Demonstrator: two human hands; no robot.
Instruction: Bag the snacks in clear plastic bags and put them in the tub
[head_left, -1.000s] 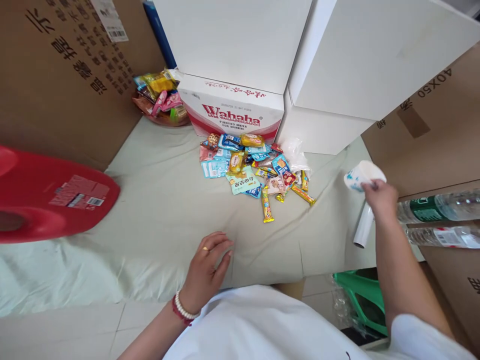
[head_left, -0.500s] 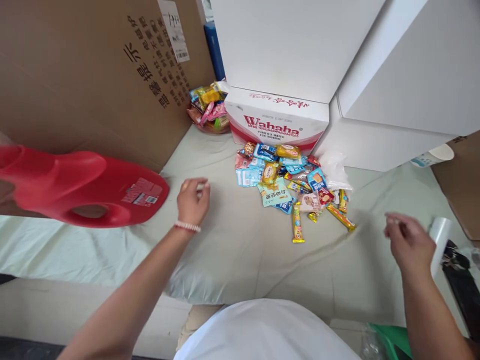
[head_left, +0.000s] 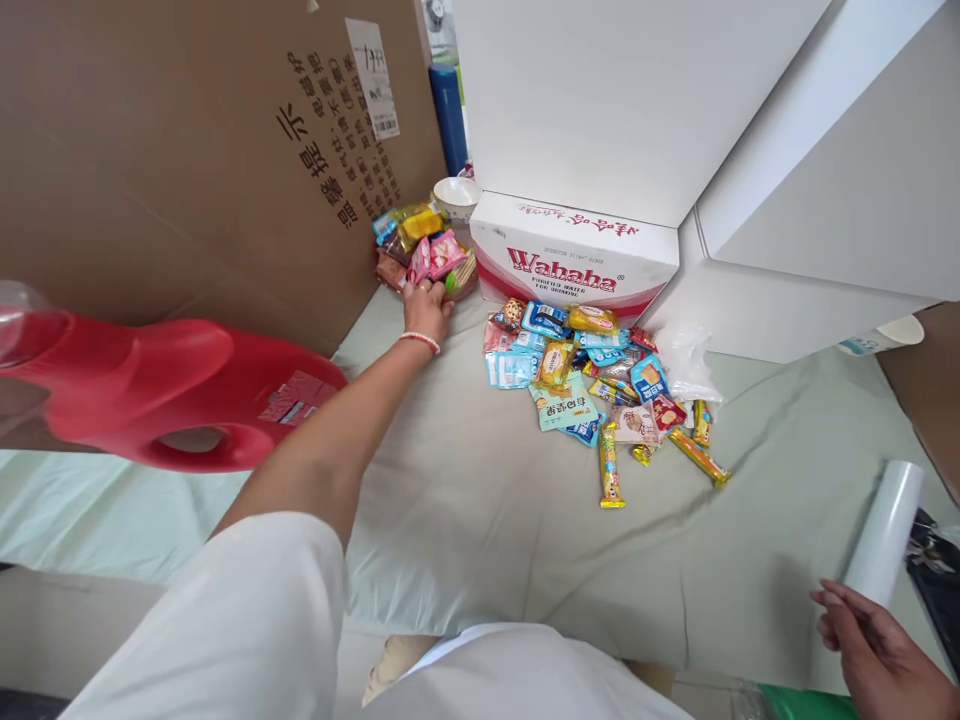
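Observation:
My left hand reaches to a brownish see-through bowl heaped with snack packets. Its fingers are closed over the near rim, their tips hidden among pink packets. Low on the right, my right hand has its fingers curled and thumb pressed in, with nothing visible in them. It is beside a white roll and overlaps the roll's lower end. Loose snack packets lie in a pile at the middle, before a Wahaha water carton. A crumpled clear plastic bag touches the pile's right side.
A red jug lies on its side at left, against a cardboard box. White boxes stand at the back. A paper cup is at back right; another white cup stands behind the bowl. Pale cloth covers the surface.
My right hand has let go of the paper cup, now at the back right, and drawn back toward me. My left hand has moved forward to the bowl. The view has turned left.

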